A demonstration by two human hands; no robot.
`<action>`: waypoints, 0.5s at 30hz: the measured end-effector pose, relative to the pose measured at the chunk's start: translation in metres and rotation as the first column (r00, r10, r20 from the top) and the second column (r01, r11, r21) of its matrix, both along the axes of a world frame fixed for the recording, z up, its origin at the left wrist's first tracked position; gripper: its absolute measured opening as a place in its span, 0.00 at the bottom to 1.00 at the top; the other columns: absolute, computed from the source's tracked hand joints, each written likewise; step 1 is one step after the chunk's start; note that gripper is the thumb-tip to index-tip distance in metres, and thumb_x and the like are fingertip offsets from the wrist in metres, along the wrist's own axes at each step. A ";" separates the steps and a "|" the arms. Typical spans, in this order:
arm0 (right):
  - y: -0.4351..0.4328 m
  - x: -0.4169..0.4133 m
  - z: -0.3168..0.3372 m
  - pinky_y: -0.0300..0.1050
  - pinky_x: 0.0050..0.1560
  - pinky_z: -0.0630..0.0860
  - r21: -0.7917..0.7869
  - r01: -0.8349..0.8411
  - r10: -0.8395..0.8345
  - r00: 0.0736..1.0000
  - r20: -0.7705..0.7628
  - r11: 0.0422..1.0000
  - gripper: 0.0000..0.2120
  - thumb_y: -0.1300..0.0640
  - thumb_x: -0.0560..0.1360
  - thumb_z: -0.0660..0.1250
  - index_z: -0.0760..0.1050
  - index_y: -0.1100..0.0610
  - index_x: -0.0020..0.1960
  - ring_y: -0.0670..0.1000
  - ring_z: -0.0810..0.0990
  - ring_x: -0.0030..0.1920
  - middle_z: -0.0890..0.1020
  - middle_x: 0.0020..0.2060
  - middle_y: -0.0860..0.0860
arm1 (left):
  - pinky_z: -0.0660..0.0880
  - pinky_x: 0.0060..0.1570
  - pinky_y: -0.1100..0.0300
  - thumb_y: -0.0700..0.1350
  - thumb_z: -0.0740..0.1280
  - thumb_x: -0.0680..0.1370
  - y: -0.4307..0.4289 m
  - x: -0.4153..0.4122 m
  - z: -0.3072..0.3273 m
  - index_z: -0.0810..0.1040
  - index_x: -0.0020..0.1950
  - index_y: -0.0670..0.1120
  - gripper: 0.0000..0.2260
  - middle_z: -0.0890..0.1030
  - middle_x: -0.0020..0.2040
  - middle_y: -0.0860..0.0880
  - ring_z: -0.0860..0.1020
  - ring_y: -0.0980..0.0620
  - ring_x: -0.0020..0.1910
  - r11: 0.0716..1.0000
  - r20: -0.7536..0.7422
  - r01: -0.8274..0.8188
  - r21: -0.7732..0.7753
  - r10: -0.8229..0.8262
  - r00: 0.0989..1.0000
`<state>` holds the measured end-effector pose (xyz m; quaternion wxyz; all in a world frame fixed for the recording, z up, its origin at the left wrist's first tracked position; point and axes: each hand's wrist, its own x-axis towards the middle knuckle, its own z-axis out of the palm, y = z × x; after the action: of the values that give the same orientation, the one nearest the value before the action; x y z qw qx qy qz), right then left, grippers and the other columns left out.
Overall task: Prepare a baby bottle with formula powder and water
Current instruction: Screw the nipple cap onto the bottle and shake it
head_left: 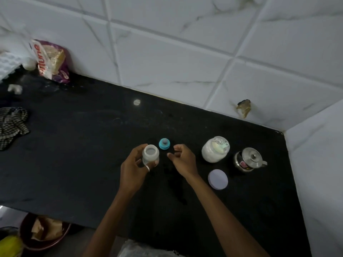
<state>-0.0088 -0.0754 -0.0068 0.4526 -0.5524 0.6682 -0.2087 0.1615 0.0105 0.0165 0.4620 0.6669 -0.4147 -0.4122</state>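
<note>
Black stone counter [74, 145] carries everything. The left hand [132, 167] grips an open, capless baby bottle [150, 154], held upright over the counter. The right hand [182, 158] hangs beside it, fingers loosely curled and holding nothing. The blue teat ring [164, 144] sits just behind them. To the right stand an open jar of white powder [215, 149], its purple lid [217, 179] and a steel pot [249, 159].
</note>
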 end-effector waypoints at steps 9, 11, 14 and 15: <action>-0.047 0.042 -0.020 0.49 0.72 0.68 -0.044 -0.248 0.221 0.919 -0.326 0.968 0.34 0.58 0.76 0.75 0.65 0.57 0.77 0.56 0.69 0.74 0.69 0.74 0.56 | 0.79 0.60 0.62 0.39 0.80 0.72 -0.009 0.031 -0.017 0.77 0.68 0.51 0.27 0.83 0.59 0.59 0.81 0.64 0.60 0.999 -0.057 -0.046 0.007 0.047 0.997; -0.051 0.044 -0.024 0.48 0.70 0.69 -0.031 -0.281 0.252 0.901 -0.354 0.959 0.33 0.59 0.75 0.76 0.66 0.56 0.76 0.56 0.69 0.73 0.69 0.73 0.56 | 0.79 0.60 0.61 0.39 0.80 0.71 -0.008 0.034 -0.020 0.77 0.68 0.50 0.27 0.83 0.60 0.58 0.81 0.63 0.60 0.999 -0.062 -0.041 0.017 0.042 0.997; -0.054 0.045 -0.030 0.45 0.67 0.71 -0.023 -0.297 0.268 0.891 -0.366 0.955 0.30 0.61 0.75 0.76 0.70 0.55 0.73 0.54 0.72 0.70 0.71 0.70 0.55 | 0.80 0.61 0.57 0.40 0.80 0.71 -0.007 0.039 -0.025 0.77 0.68 0.50 0.27 0.83 0.61 0.56 0.81 0.61 0.61 0.999 -0.068 -0.043 0.023 0.044 0.997; -0.055 0.045 -0.031 0.43 0.65 0.71 -0.023 -0.300 0.270 0.887 -0.374 0.954 0.28 0.61 0.74 0.76 0.71 0.55 0.72 0.54 0.73 0.69 0.72 0.69 0.55 | 0.80 0.61 0.56 0.40 0.81 0.71 -0.006 0.041 -0.026 0.77 0.68 0.50 0.27 0.83 0.61 0.56 0.81 0.60 0.61 0.999 -0.069 -0.047 0.026 0.048 0.996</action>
<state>0.0363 -0.1301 -0.0379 0.3230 -0.6912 0.6437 -0.0599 0.2021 0.0042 -0.0097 0.4777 0.6674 -0.3773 -0.4291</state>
